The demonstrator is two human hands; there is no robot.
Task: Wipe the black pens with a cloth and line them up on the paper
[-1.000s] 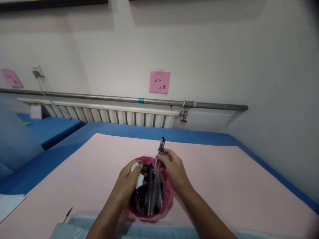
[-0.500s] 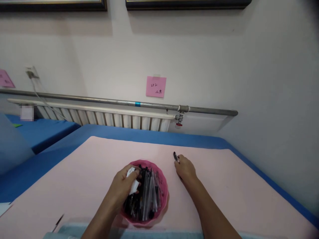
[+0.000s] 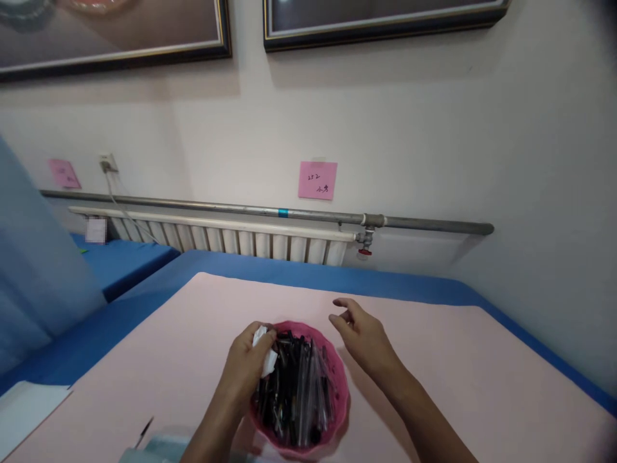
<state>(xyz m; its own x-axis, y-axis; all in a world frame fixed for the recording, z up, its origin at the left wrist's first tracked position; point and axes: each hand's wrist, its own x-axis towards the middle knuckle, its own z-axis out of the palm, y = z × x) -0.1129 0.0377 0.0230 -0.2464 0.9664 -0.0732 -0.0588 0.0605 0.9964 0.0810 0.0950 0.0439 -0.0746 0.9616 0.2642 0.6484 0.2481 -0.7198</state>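
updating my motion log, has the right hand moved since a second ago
Yes: judged against the red valve handle, the right hand has shifted right, away from the pink basket.

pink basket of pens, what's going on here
A person's left hand holds a crumpled white wad at the left edge of the pink basket, which is packed with pens. The right hand is by the basket's far right edge, fingers parted, nothing visible between them. The basket stands on a pink sheet.

A pipe point(image 3: 318, 215) runs above the radiator point(image 3: 247, 243).
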